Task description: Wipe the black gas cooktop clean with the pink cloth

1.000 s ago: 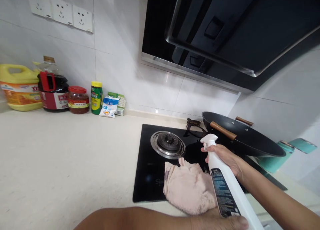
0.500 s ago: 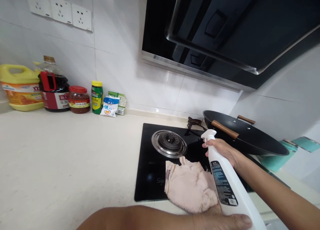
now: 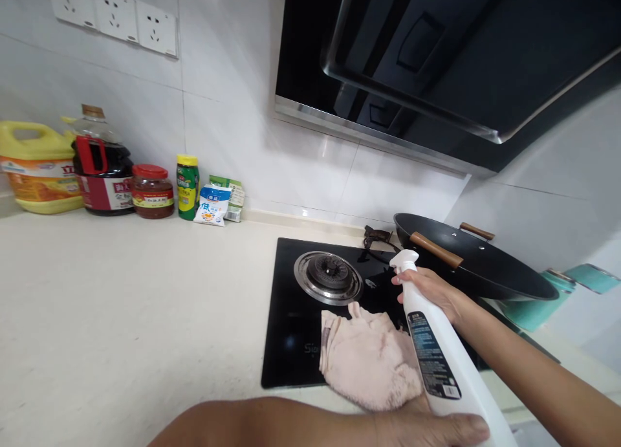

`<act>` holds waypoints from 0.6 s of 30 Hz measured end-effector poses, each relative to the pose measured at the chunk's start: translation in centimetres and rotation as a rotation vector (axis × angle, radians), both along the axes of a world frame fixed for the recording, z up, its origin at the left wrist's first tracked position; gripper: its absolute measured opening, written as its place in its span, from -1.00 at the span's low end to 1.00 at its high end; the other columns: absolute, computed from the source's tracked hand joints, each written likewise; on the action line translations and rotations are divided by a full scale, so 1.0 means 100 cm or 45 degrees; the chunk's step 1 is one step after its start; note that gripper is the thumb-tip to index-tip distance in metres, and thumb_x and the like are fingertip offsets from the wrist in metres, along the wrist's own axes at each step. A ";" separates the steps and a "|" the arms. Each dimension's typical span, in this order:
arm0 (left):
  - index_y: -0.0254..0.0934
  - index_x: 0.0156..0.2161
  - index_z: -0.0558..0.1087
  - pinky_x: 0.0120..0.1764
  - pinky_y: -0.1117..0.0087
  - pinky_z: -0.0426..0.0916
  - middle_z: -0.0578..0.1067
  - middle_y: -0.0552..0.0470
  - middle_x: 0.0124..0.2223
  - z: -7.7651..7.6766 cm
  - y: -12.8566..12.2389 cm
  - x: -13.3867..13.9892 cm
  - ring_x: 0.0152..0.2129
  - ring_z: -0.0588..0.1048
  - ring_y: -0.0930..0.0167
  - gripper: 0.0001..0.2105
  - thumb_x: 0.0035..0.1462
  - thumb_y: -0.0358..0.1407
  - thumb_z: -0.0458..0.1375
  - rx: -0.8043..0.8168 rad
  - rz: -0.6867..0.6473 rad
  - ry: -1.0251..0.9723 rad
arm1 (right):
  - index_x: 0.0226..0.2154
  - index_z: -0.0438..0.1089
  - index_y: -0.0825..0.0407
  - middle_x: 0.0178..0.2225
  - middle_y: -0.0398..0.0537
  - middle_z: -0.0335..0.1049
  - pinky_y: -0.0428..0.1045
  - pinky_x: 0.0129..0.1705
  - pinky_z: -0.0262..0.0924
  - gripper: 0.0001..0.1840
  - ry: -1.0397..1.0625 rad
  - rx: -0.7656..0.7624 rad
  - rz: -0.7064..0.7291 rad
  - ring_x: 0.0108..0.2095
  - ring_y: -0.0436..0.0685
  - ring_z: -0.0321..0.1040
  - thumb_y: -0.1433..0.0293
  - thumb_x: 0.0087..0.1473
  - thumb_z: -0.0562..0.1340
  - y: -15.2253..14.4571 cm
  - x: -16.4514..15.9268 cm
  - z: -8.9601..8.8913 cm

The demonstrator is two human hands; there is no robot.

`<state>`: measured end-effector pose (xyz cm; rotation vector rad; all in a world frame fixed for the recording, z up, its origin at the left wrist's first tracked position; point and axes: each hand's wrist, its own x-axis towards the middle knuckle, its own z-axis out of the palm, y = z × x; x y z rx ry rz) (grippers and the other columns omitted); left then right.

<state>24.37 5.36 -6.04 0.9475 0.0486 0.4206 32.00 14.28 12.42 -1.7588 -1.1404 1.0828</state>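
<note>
A white spray bottle [image 3: 444,350] with a dark label slants over the black gas hob [image 3: 286,343], its nozzle pointing away toward the hob. My right hand [image 3: 431,290] is closed around the bottle's neck by the trigger. Lower down, my left hand [image 3: 431,429] grips the body near the base, thumb lying across it; its other fingers are mostly hidden. A pale pink cloth [image 3: 371,363] lies crumpled on the front of the hob, just left of the bottle. Beyond it is a bare burner [image 3: 330,275]. A small white foamy spot [image 3: 370,283] shows on the glass between burner and nozzle.
A black wok [image 3: 485,266] with wooden handles sits tilted at the right, beside a teal container [image 3: 533,311]. The range hood [image 3: 412,65] overhangs the hob. Along the back wall stand a yellow jug [image 3: 41,169], a dark sauce bottle [image 3: 104,169], jars and packets. A pan support [image 3: 378,237] lies behind the burner.
A small white spot has appeared on the hob glass beside the burner. Both hands keep their hold on the bottle, and the cloth has not moved.
</note>
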 end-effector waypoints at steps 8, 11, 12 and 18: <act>-0.29 -0.35 0.48 -0.26 0.10 0.39 0.52 -0.14 -0.31 0.004 0.001 -0.002 -0.42 0.52 0.23 -0.42 -0.30 0.19 0.41 0.028 0.005 0.016 | -0.30 0.31 0.08 -0.56 -0.08 0.38 -0.07 -0.67 0.15 -0.84 -0.027 0.037 -0.045 -0.66 0.05 0.32 0.33 0.09 0.24 -0.001 -0.008 0.004; -0.29 -0.35 0.48 -0.24 0.10 0.38 0.52 -0.16 -0.29 0.009 0.000 -0.006 -0.41 0.52 0.23 -0.42 -0.30 0.18 0.42 0.027 0.032 0.006 | -0.33 0.29 0.06 -0.59 -0.10 0.35 -0.07 -0.67 0.14 -0.83 -0.016 0.045 -0.039 -0.66 0.05 0.31 0.31 0.09 0.25 -0.001 -0.005 0.002; -0.29 -0.35 0.48 -0.24 0.11 0.38 0.52 -0.16 -0.29 0.010 -0.001 -0.007 -0.41 0.51 0.23 -0.42 -0.31 0.18 0.42 0.032 0.043 -0.004 | -0.33 0.30 0.05 -0.58 -0.10 0.36 -0.07 -0.66 0.14 -0.82 -0.011 0.057 -0.037 -0.65 0.06 0.32 0.30 0.08 0.26 -0.001 -0.003 0.001; -0.26 -0.33 0.48 -0.31 0.13 0.37 0.50 -0.11 -0.31 0.016 -0.001 -0.011 -0.49 0.46 0.29 -0.40 -0.35 0.20 0.42 0.073 -0.025 0.058 | -0.17 0.35 0.07 -0.55 -0.07 0.41 -0.07 -0.66 0.13 -0.66 0.008 0.098 -0.009 -0.65 0.06 0.32 0.23 0.03 0.29 -0.004 0.003 -0.001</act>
